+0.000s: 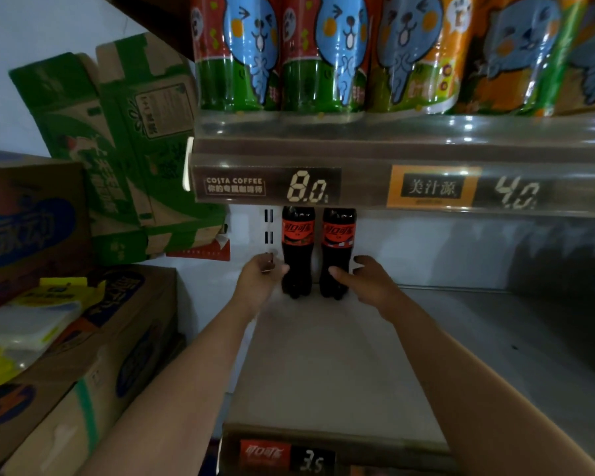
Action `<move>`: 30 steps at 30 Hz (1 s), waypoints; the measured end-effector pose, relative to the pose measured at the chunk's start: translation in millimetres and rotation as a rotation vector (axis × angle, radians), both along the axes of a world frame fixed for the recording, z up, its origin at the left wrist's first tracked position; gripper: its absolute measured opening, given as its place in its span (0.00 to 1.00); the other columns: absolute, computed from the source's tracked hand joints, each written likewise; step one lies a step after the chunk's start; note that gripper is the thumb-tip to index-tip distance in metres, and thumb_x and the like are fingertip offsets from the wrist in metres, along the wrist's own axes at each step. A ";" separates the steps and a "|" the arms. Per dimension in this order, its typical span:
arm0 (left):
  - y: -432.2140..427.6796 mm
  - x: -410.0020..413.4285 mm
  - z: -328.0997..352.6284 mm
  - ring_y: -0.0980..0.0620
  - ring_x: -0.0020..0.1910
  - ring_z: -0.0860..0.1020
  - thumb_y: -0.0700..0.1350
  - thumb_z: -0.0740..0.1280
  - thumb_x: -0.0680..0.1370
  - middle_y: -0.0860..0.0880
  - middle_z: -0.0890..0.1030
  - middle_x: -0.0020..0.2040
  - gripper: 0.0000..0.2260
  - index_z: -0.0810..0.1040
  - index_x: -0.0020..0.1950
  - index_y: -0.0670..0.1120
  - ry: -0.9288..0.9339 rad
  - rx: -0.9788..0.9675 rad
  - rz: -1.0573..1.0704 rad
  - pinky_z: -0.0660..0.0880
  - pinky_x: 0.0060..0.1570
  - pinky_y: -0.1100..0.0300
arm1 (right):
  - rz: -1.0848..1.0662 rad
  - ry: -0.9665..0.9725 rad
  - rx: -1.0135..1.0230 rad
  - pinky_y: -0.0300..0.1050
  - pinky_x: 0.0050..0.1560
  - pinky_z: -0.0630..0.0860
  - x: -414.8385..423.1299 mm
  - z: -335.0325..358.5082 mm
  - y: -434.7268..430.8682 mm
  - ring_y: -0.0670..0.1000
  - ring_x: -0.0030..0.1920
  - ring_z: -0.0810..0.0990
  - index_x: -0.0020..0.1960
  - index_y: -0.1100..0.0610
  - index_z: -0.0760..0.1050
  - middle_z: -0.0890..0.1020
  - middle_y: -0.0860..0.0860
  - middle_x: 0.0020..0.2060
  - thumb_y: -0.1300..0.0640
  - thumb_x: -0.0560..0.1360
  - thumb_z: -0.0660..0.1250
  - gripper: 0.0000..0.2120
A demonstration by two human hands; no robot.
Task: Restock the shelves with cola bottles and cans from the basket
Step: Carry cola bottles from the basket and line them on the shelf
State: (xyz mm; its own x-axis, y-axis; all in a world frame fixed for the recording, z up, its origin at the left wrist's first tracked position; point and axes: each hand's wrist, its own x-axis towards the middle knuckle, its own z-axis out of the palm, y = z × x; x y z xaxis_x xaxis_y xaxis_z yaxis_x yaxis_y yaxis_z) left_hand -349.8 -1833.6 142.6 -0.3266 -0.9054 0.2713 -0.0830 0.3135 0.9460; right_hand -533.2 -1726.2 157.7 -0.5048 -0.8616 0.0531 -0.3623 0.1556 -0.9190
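Observation:
Two cola bottles with red labels stand upright side by side at the back left of the lower shelf [340, 355]: the left bottle [298, 249] and the right bottle [338, 249]. My left hand [260, 281] is just left of the left bottle, fingers loosely curled, thumb tip at the bottle's edge. My right hand [363, 281] is at the right bottle's lower part. Its thumb lies across the front, and its fingers are spread to the right with a gap to the bottle. Neither hand clasps a bottle. No basket is in view.
The upper shelf [392, 146] carries cartoon-printed bottles [320, 53] and price tags [267, 187]. Cardboard boxes [83, 355] and green cartons [124, 139] are stacked to the left. A cola price tag [282, 456] marks the lower shelf's front edge.

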 end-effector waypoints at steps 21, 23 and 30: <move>236.2 89.4 -6.4 0.51 0.42 0.78 0.50 0.67 0.78 0.50 0.81 0.44 0.03 0.77 0.45 0.53 0.255 -0.006 0.101 0.74 0.47 0.53 | -0.228 0.109 -0.388 0.43 0.37 0.74 124.3 -0.8 214.0 0.50 0.40 0.81 0.46 0.54 0.80 0.83 0.49 0.37 0.45 0.78 0.62 0.14; 270.6 106.3 -6.5 0.52 0.42 0.77 0.50 0.66 0.79 0.51 0.80 0.43 0.04 0.77 0.46 0.52 0.295 -0.001 0.064 0.75 0.45 0.58 | -0.253 0.085 -0.420 0.41 0.37 0.73 145.7 -1.9 253.1 0.48 0.38 0.80 0.46 0.55 0.78 0.82 0.48 0.37 0.46 0.78 0.62 0.13; 390.5 159.7 -19.7 0.54 0.39 0.78 0.46 0.65 0.80 0.49 0.81 0.42 0.05 0.78 0.46 0.48 0.316 0.049 -0.069 0.75 0.42 0.60 | -0.331 -0.022 -0.432 0.45 0.42 0.77 226.5 -20.7 381.4 0.48 0.38 0.80 0.49 0.56 0.79 0.83 0.50 0.38 0.46 0.78 0.63 0.13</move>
State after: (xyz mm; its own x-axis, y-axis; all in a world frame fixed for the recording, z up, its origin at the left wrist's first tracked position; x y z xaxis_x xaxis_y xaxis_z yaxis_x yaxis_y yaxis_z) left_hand -190.0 -1443.1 122.9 -0.2940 -0.8986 0.3256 0.2370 0.2615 0.9356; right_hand -306.7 -1344.9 137.0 -0.7501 -0.5589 0.3536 -0.3384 -0.1351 -0.9313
